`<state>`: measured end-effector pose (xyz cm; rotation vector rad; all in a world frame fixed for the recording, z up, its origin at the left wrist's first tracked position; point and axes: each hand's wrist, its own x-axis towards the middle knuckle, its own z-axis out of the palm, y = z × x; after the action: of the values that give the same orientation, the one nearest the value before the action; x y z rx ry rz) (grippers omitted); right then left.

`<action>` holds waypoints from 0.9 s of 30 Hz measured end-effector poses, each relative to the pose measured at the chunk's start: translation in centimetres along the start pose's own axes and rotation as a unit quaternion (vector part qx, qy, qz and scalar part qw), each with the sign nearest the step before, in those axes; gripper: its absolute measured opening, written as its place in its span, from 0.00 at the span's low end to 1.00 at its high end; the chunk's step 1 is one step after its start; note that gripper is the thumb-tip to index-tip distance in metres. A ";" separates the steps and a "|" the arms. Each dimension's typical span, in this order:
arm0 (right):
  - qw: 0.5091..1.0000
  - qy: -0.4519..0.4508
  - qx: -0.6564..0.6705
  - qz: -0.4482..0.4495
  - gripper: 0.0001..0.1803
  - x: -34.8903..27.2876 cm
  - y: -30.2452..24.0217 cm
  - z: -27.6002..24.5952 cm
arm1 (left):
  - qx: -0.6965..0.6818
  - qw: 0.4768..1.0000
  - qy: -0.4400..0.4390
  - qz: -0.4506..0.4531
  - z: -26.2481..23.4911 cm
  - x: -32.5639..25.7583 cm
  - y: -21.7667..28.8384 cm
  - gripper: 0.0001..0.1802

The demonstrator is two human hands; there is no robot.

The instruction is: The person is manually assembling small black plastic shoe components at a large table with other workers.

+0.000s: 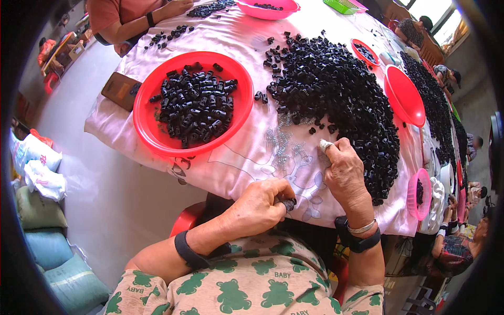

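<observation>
We sit at a desk covered with pale pink cloth. On it we have a broad heap of black parts and, to its left, a red basin of black pieces. Our right grip bends beside the heap; we cannot tell if it pinches anything. Silvery springs lie between basin and heap. Our left grip pinches a small dark piece.

Basin left on table, pile right, springs between
</observation>
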<state>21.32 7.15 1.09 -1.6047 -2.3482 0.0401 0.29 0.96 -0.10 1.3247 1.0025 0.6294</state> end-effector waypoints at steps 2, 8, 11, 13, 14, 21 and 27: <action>1.000 -0.006 -0.015 0.002 0.16 -0.2 0.0 0.2 | -0.060 0.998 -0.007 -0.015 0.0 0.2 -0.8 0.13; 0.999 0.032 0.024 -0.027 0.16 -0.7 -0.1 0.5 | -0.211 0.976 -0.036 -0.050 -0.3 -0.3 0.4 0.11; 0.999 0.023 0.031 -0.023 0.17 -0.8 -0.5 0.2 | -0.267 0.963 -0.033 -0.035 -0.4 -0.2 0.0 0.11; 0.999 0.023 0.036 -0.024 0.17 -0.8 -0.4 0.4 | -0.278 0.959 -0.027 -0.036 -0.6 0.0 -0.2 0.11; 0.999 0.023 0.036 -0.023 0.17 -0.9 -0.4 0.4 | -0.286 0.957 -0.025 -0.040 -0.6 0.1 -0.4 0.11; 0.998 0.028 0.060 -0.018 0.14 -1.1 -0.2 0.4 | -0.319 0.946 -0.024 -0.041 -0.6 0.1 -0.5 0.11; 0.997 0.033 0.065 -0.021 0.14 -1.6 -0.4 0.2 | -0.326 0.944 -0.007 -0.043 -0.4 0.1 -0.6 0.10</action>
<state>21.39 5.60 0.62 -1.4725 -2.2794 0.1256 -0.14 1.15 -0.68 0.6952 0.7382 0.7967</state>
